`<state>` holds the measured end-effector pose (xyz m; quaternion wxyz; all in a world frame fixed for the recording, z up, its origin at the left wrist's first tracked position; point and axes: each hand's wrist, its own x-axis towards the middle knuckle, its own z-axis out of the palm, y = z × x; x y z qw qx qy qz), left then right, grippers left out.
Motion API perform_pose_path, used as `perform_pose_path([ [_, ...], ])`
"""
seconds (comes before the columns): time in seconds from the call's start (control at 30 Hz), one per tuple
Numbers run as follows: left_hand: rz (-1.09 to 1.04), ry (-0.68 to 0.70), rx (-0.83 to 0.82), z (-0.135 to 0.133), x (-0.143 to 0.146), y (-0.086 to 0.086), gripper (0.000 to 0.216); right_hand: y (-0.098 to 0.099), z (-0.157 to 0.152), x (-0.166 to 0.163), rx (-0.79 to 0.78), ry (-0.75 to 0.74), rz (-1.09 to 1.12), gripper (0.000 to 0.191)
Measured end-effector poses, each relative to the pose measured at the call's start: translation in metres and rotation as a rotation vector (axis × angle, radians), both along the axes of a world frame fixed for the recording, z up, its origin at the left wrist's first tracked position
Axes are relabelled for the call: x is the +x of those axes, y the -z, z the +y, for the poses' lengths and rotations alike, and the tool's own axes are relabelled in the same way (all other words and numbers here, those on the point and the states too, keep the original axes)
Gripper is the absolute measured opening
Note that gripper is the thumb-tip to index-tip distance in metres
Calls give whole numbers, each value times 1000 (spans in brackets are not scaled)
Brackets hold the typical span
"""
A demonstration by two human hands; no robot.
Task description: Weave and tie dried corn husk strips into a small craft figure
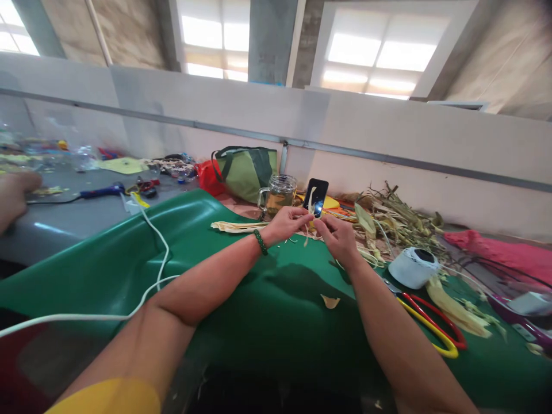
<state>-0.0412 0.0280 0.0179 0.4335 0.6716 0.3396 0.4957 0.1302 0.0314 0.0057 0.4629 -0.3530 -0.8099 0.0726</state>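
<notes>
- Straw-coloured husk strip (306, 236): held in the air between both hands, just above the green mat (241, 322) and in front of the propped phone (315, 197).
- Left hand (287, 223): fingertips pinched shut on one end of the strip; a beaded bracelet (260, 242) sits at the wrist.
- Right hand (338, 236): fingers curled and closed on the other end, almost touching the left.
- Step in hand, as judged: fine finger work on the strip, either folding or splitting it; which one cannot be told.
- Any further move calls for a light, even pinch from both hands, as the strip looks thin, dry and apt to tear.
- Appearance: narrow, pale and limp, mostly hidden by the fingers.
- Nearby: flat husk strips (237, 226), a husk pile (388, 221), a tape roll (413, 267) and scissors (431, 325).
</notes>
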Motion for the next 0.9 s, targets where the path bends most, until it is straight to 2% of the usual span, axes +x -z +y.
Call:
perform_pose_path([
  [0.1, 88, 56, 9, -1, -1, -1, 37, -1, 1, -1, -20, -2, -10, 43],
  [0.3, 317, 77, 227, -6, -11, -13, 35, -4, -6, -4, -36, -110, 46, 44],
  [0.4, 346, 97, 235, -4, -16, -15, 33, -4, -7, -4, -39, -104, 70, 43],
  [0.47, 288, 106, 170, 0, -17, -14, 32, -3, -4, -5, -69, -108, 90, 43],
  [0.57, 60, 163, -16, 4, -17, -9, 30, 0, 2, -7, -131, -149, 121, 45],
  [0.7, -275, 280, -207, 5, -14, -4, 45, 2, 4, -12, -140, -186, 191, 46],
  [0.9, -376, 370, -178, 1, -12, -5, 39, 2, 1, -15, -141, -174, 243, 46],
])
